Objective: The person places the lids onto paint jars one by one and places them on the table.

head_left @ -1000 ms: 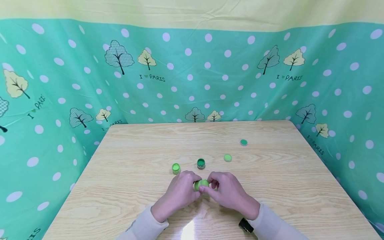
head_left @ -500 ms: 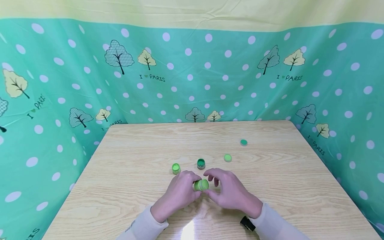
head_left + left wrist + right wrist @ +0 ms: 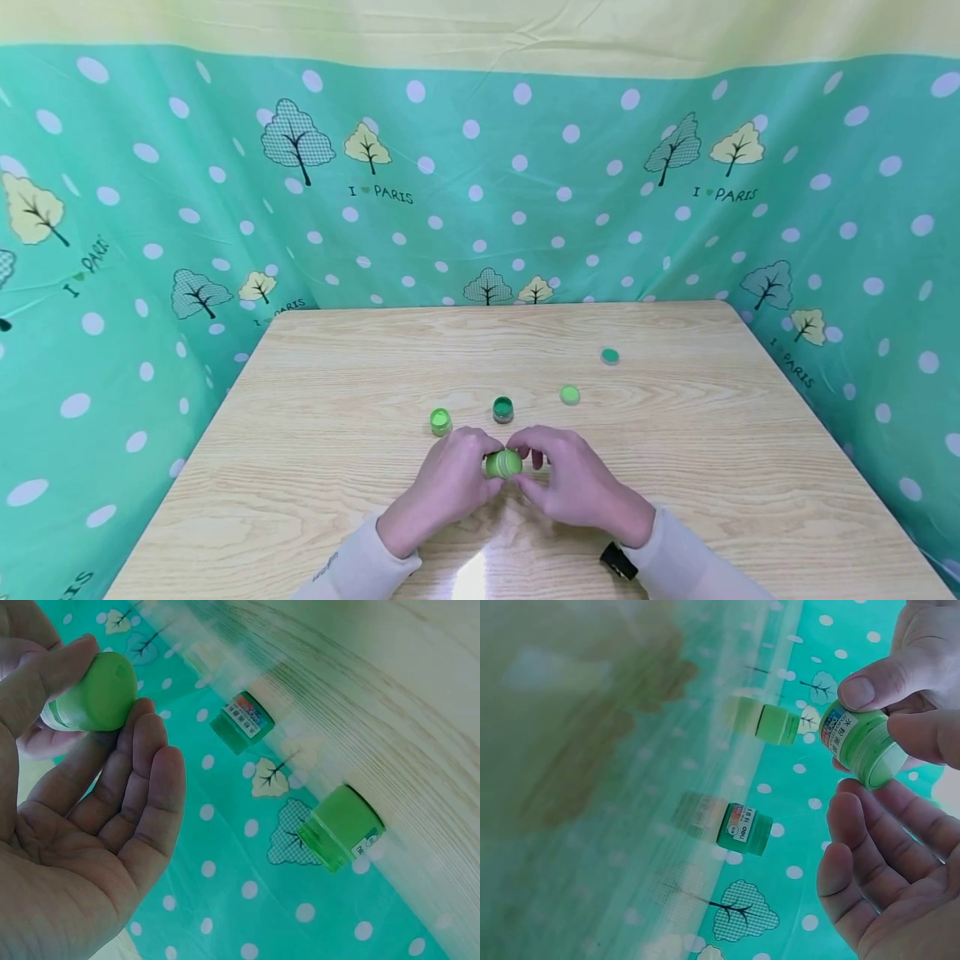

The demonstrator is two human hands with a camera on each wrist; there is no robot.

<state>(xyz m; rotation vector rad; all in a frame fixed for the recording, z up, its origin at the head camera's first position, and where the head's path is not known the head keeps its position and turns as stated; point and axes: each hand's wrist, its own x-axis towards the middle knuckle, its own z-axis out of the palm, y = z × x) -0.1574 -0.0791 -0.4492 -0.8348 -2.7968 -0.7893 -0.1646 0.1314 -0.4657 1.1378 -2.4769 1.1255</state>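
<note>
A small light-green paint jar [image 3: 493, 464] lies tilted on its side between the hands, above the table. My left hand [image 3: 453, 475] grips its body between thumb and fingers; the jar's rounded base [image 3: 112, 690] faces the left wrist view. At the jar's other end, my right hand [image 3: 566, 475] has its thumb and fingertips around the lid [image 3: 885, 763], which is on the jar. The printed label [image 3: 838, 735] shows in the right wrist view. Just beyond the hands stand two uncapped jars, one light green [image 3: 440, 421] and one dark green [image 3: 502, 409].
Two loose lids lie on the wooden table [image 3: 360, 358], a light-green lid [image 3: 570, 395] and a darker green lid [image 3: 610, 357] farther back to the right. A teal dotted curtain [image 3: 480, 167] hangs behind the table and along its sides.
Half a second ago the right fingers had spread away from the lid; now they are back around it. The left hand has kept its grip on the jar in place.
</note>
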